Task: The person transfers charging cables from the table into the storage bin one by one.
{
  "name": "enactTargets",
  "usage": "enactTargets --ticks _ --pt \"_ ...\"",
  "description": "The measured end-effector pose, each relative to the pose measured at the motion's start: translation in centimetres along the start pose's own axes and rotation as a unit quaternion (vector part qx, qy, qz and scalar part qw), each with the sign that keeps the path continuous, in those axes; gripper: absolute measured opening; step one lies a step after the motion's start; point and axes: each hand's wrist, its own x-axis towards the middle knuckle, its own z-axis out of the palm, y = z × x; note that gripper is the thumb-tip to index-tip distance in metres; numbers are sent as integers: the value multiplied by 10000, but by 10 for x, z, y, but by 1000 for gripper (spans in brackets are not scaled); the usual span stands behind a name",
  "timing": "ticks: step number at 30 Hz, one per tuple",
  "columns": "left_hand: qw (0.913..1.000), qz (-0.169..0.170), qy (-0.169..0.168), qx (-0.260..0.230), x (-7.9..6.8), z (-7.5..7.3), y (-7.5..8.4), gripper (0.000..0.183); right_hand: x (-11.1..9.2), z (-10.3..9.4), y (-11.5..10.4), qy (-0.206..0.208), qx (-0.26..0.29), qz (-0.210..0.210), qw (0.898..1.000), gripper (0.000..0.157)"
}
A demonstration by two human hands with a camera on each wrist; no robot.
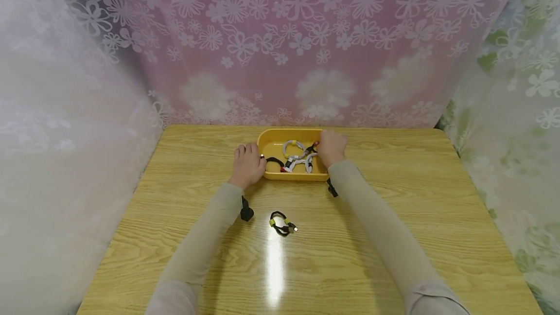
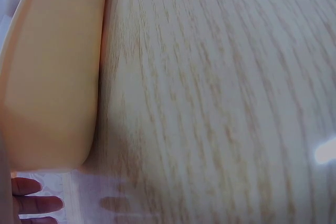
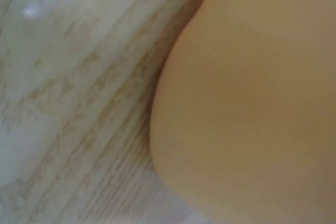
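A yellow plastic bin (image 1: 294,177) stands near the table's back edge with several coiled cables inside. My left hand (image 1: 248,165) grips its left end; beyond the bin's wall (image 2: 55,77), a few fingertips (image 2: 39,203) show in the left wrist view. At the right end, my right hand (image 1: 332,148) holds the rim, its fingertips hidden. Inside lie a white coiled cable (image 1: 285,148) and a black cable (image 1: 274,160). The bin's wall (image 3: 252,103) fills much of the right wrist view.
A black coiled cable (image 1: 280,233) with yellow ties lies on the wooden table (image 1: 393,198) in front of the bin, between my forearms. Floral curtains (image 1: 280,62) hang behind the table and on both sides.
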Motion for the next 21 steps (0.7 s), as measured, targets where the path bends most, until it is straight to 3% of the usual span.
enactTargets --ticks 10,21 --pt "10000 7 -67 -6 0 -1 -1 30 0 8 -3 14 -556 -311 9980 16" --pt "10000 37 -5 -39 -1 -2 -1 28 0 10 -2 49 -766 -479 9959 22"
